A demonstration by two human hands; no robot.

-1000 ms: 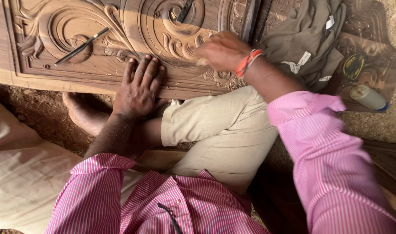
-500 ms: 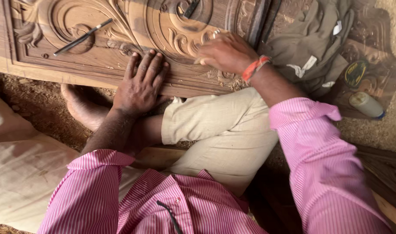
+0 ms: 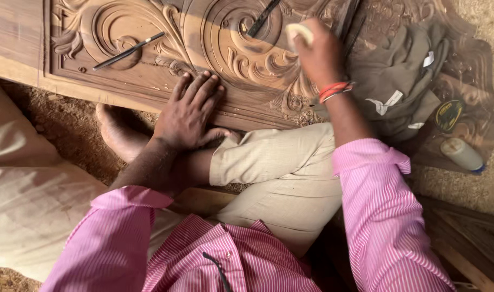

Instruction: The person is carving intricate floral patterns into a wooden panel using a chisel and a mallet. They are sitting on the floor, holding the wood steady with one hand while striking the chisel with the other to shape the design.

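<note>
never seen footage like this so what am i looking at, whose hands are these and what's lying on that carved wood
The picture comes from a camera worn on a person's head, looking down at their own two bare hands. The person sits on the ground in a pink striped shirt, at a large brown wooden panel carved with scrolls. The left hand lies flat on the panel's lower edge. The right hand is closed around a small pale pad-like piece against the carving; what it is exactly cannot be told. On the panel lie a thin dark carving tool and a second dark tool. A grey-green cloth and a pale bottle lie to the right.
</note>
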